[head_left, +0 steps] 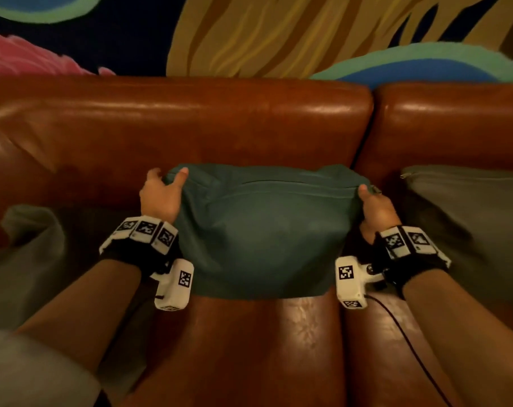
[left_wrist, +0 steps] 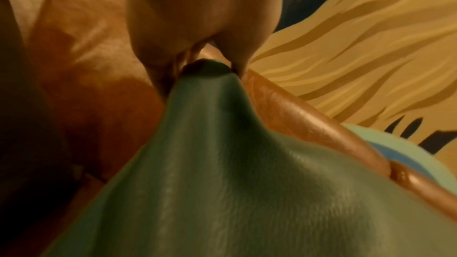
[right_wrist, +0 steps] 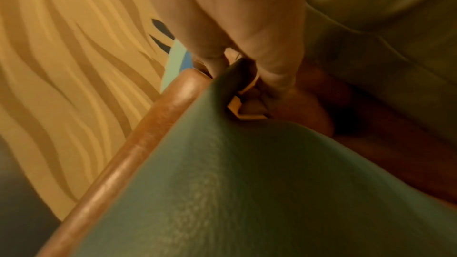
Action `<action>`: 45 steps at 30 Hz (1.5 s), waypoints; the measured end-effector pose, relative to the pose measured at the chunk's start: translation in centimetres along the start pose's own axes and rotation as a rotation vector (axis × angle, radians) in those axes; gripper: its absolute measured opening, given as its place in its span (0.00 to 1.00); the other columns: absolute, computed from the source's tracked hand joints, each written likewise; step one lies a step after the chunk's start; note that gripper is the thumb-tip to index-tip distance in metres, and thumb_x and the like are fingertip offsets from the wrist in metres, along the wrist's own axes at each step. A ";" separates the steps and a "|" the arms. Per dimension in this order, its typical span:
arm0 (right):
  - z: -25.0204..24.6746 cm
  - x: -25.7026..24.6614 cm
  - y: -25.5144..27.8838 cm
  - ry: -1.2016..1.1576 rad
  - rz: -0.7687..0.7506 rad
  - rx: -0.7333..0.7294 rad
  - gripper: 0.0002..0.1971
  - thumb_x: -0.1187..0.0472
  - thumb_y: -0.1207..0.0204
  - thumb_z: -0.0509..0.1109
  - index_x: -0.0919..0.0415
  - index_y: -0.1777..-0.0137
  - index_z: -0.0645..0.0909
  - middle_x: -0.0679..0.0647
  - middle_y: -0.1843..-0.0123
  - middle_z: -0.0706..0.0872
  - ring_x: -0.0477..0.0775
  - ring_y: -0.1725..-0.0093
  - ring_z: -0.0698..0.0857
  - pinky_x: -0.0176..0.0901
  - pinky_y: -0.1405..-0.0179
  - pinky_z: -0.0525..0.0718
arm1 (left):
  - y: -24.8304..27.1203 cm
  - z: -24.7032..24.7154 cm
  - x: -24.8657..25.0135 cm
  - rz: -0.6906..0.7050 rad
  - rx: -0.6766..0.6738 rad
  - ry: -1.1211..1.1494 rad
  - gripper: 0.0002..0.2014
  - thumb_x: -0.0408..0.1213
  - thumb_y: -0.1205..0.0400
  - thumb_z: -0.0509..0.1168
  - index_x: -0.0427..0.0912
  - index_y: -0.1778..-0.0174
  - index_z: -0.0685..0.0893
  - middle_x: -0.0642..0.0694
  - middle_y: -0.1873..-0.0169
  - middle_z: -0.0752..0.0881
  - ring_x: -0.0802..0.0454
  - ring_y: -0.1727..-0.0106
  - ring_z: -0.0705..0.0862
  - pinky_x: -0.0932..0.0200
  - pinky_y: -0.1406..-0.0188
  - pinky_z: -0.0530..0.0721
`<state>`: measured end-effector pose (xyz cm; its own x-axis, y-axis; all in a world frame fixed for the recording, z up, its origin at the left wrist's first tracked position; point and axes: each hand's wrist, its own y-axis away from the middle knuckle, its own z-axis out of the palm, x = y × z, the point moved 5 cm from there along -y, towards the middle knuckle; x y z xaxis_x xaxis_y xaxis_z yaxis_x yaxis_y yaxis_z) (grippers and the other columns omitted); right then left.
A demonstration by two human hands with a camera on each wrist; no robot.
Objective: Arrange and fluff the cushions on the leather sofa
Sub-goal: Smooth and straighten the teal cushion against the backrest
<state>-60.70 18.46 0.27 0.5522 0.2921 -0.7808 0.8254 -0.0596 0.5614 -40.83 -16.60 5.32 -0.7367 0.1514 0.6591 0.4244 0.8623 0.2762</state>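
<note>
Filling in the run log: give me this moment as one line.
left hand: grips teal cushion top-left corner | right hand: grips top-right corner | cushion: upright on leather sofa | grey cushions: either side

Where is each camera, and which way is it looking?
Head: looks down at the sofa; both forearms show, left hand and right hand gripping the teal cushion.
Left wrist: looks along the hand; fingers pinch a cushion corner.
Right wrist: looks along the hand at the other corner.
All share the teal cushion.

Both hands (head_left: 161,195) (head_left: 375,207) apparently clenched
</note>
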 end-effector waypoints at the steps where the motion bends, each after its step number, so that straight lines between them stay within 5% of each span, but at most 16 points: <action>1: -0.3 -0.5 0.3 -0.011 -0.035 0.018 0.25 0.52 0.15 0.65 0.65 0.23 0.74 0.64 0.27 0.80 0.65 0.29 0.81 0.51 0.29 0.77 | -0.2 -0.4 0.2 0.052 0.024 0.012 0.28 0.51 0.19 0.68 0.37 0.28 0.76 0.35 0.31 0.80 0.36 0.29 0.77 0.48 0.34 0.75; 3: -1.1 -1.5 1.4 -0.075 -0.119 0.012 0.19 0.57 0.17 0.69 0.69 0.32 0.80 0.65 0.36 0.86 0.63 0.38 0.87 0.56 0.35 0.84 | -0.2 -1.9 0.3 0.182 0.107 0.040 0.19 0.43 0.22 0.73 0.37 0.39 0.83 0.35 0.43 0.86 0.39 0.40 0.83 0.51 0.43 0.79; 5: -1.9 -2.2 2.8 -0.152 -0.188 -0.009 0.17 0.61 0.18 0.70 0.73 0.35 0.80 0.64 0.41 0.89 0.60 0.42 0.89 0.49 0.42 0.88 | -0.5 -3.7 -0.9 0.233 0.148 0.112 0.18 0.37 0.27 0.77 0.42 0.44 0.81 0.38 0.50 0.84 0.44 0.49 0.83 0.54 0.49 0.79; 10: -1.9 -1.0 3.5 -0.072 -0.179 0.029 0.10 0.59 0.19 0.72 0.66 0.47 0.85 0.62 0.47 0.89 0.58 0.47 0.89 0.43 0.51 0.86 | -2.0 -2.7 -5.2 -0.058 0.009 0.321 0.36 0.42 0.36 0.84 0.41 0.34 0.75 0.41 0.45 0.81 0.45 0.46 0.84 0.50 0.41 0.84; 14: -2.1 1.2 4.6 -0.319 -0.094 -0.070 0.18 0.51 0.17 0.67 0.58 0.32 0.82 0.49 0.41 0.90 0.45 0.43 0.88 0.37 0.48 0.82 | 0.6 -0.2 -5.9 -0.159 -0.175 0.783 0.12 0.36 0.20 0.69 0.42 0.41 0.83 0.47 0.43 0.88 0.51 0.37 0.85 0.59 0.42 0.82; 17: -2.1 3.2 6.3 -0.260 -0.112 -0.121 0.08 0.58 0.17 0.67 0.54 0.43 0.86 0.40 0.50 0.92 0.38 0.47 0.88 0.34 0.48 0.83 | 3.3 0.5 -6.2 0.068 -0.254 0.543 0.07 0.32 0.18 0.67 0.41 0.45 0.86 0.49 0.48 0.90 0.50 0.41 0.87 0.52 0.38 0.82; 20: -3.3 2.2 8.0 -0.104 -0.277 -0.040 0.02 0.62 0.22 0.73 0.57 0.56 0.86 0.39 0.67 0.91 0.34 0.64 0.88 0.26 0.63 0.85 | 4.3 -1.4 -5.6 0.299 -0.069 0.137 0.13 0.44 0.22 0.72 0.35 0.53 0.88 0.44 0.59 0.90 0.43 0.52 0.89 0.48 0.47 0.85; 23: -4.3 -0.3 7.8 -0.050 -0.394 0.043 0.08 0.62 0.24 0.76 0.59 0.62 0.81 0.38 0.75 0.87 0.32 0.74 0.84 0.24 0.73 0.80 | 4.2 -3.4 -3.9 0.387 0.036 0.153 0.14 0.50 0.26 0.76 0.43 0.55 0.88 0.52 0.62 0.88 0.55 0.59 0.86 0.57 0.51 0.82; 26: -3.0 -0.6 5.0 -0.070 -0.383 0.057 0.07 0.58 0.22 0.75 0.61 0.52 0.85 0.45 0.64 0.90 0.44 0.61 0.87 0.33 0.64 0.84 | 1.9 -2.5 -4.1 0.301 0.152 0.156 0.20 0.52 0.24 0.73 0.38 0.51 0.81 0.43 0.59 0.85 0.45 0.55 0.84 0.52 0.49 0.79; 30: -0.3 3.1 2.7 0.182 -0.247 -0.002 0.24 0.48 0.21 0.71 0.61 0.30 0.80 0.58 0.35 0.87 0.60 0.33 0.84 0.57 0.30 0.80 | 0.5 1.5 -6.1 0.041 -0.018 0.164 0.25 0.44 0.14 0.61 0.33 0.27 0.69 0.32 0.32 0.78 0.35 0.29 0.76 0.49 0.31 0.70; 32: -0.4 3.7 4.5 0.297 -0.329 0.123 0.26 0.53 0.16 0.66 0.61 0.21 0.71 0.61 0.22 0.77 0.61 0.22 0.74 0.52 0.19 0.68 | 3.0 1.8 -4.8 0.222 0.067 0.080 0.27 0.43 0.13 0.57 0.32 0.21 0.64 0.29 0.25 0.70 0.33 0.23 0.68 0.46 0.24 0.64; 34: 0.7 2.9 8.6 0.414 -0.605 0.252 0.30 0.55 0.13 0.61 0.63 0.14 0.58 0.60 0.13 0.61 0.59 0.13 0.56 0.48 0.15 0.51 | 7.6 2.6 -2.3 0.552 0.173 -0.124 0.28 0.44 0.13 0.53 0.34 0.19 0.62 0.29 0.20 0.64 0.32 0.19 0.62 0.40 0.21 0.58; 36: 5.4 3.1 12.9 0.670 -0.986 0.125 0.29 0.55 0.13 0.56 0.59 0.14 0.57 0.51 0.13 0.56 0.55 0.13 0.48 0.51 0.16 0.42 | 11.9 6.3 -0.9 0.847 0.034 -0.331 0.27 0.45 0.11 0.45 0.39 0.16 0.56 0.41 0.16 0.58 0.39 0.16 0.56 0.36 0.21 0.51; 38: 10.0 5.5 13.7 1.019 -1.166 -0.069 0.28 0.51 0.14 0.53 0.55 0.15 0.60 0.48 0.14 0.60 0.53 0.14 0.54 0.56 0.18 0.44 | 13.2 9.9 -1.4 0.989 -0.165 -0.505 0.26 0.48 0.10 0.39 0.45 0.15 0.53 0.47 0.16 0.59 0.46 0.15 0.54 0.34 0.20 0.50; 42: 8.2 5.9 6.9 1.298 -1.036 -0.054 0.30 0.40 0.14 0.46 0.49 0.15 0.62 0.50 0.15 0.67 0.56 0.17 0.67 0.59 0.20 0.57 | 6.5 10.1 -4.9 0.873 -0.202 -0.755 0.29 0.60 0.15 0.43 0.61 0.17 0.57 0.52 0.17 0.61 0.42 0.15 0.58 0.28 0.23 0.45; 45: 3.5 5.9 1.9 1.292 -0.803 0.021 0.31 0.37 0.16 0.32 0.43 0.14 0.43 0.42 0.12 0.47 0.51 0.12 0.52 0.62 0.15 0.49 | 2.5 8.4 -6.0 0.768 -0.136 -0.764 0.30 0.65 0.17 0.35 0.67 0.16 0.44 0.57 0.15 0.47 0.46 0.14 0.45 0.26 0.23 0.39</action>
<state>-55.41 16.68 -4.22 -0.4992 0.8613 -0.0943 0.8554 0.5072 0.1050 -39.75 -11.27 -3.78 -0.3627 0.9272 0.0936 0.9309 0.3559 0.0824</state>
